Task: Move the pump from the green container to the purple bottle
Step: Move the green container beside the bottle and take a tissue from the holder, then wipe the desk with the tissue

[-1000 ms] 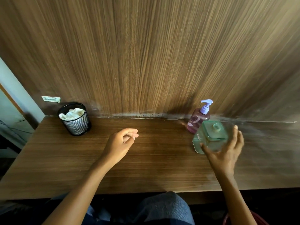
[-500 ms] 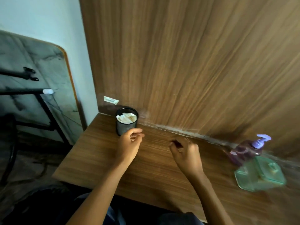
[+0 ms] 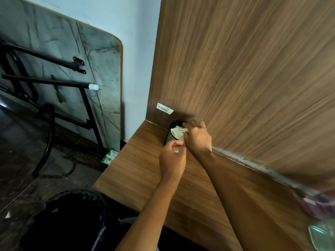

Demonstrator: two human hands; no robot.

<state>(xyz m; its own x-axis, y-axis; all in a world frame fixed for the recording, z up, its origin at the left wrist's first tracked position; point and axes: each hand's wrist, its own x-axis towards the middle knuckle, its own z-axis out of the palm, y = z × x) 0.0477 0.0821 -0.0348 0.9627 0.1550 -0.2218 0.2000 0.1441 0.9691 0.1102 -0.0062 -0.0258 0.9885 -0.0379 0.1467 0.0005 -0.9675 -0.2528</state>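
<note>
The purple bottle is a blur at the far right edge of the wooden desk, and the green container sits just in front of it in the bottom right corner. Both hands are far from them, at the desk's back left corner. My left hand wraps around the side of a black mesh cup. My right hand is over the cup's mouth, fingers closed on the white cloth stuffed inside. The pump is not discernible.
A wood panel wall rises behind the desk, with a white label stuck low on it. A folded table with black legs leans on the wall at left. A dark bin bag sits below the desk's left edge.
The view has swung left, pushing bottle and container to the right edge. My right hand left the green container and reached the mesh cup's cloth; my left hand closed on the cup.
</note>
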